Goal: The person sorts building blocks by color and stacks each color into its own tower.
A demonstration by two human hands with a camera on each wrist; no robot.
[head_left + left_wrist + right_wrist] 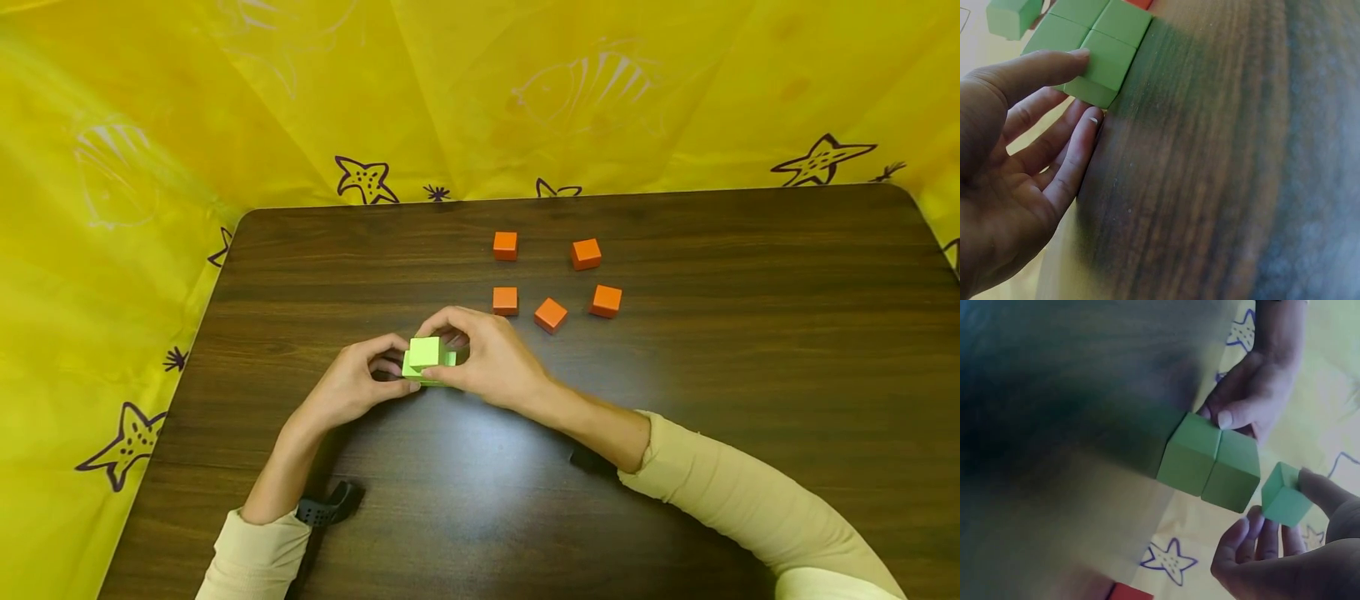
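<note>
In the head view, a small stack of light green cubes stands on the dark table. My left hand holds it from the left side; its thumb presses the near face in the left wrist view, where the block faces sit tightly together in two layers. Thumb and fingertips of my right hand pinch a single green cube above the stack. The right wrist view shows this cube apart from the stacked blocks. My hands hide part of the stack.
Several loose orange cubes lie beyond and right of the hands, the closest being one cube just behind the right hand. A wood-grain table meets a yellow patterned cloth at its back and left edges. A black band circles the left wrist.
</note>
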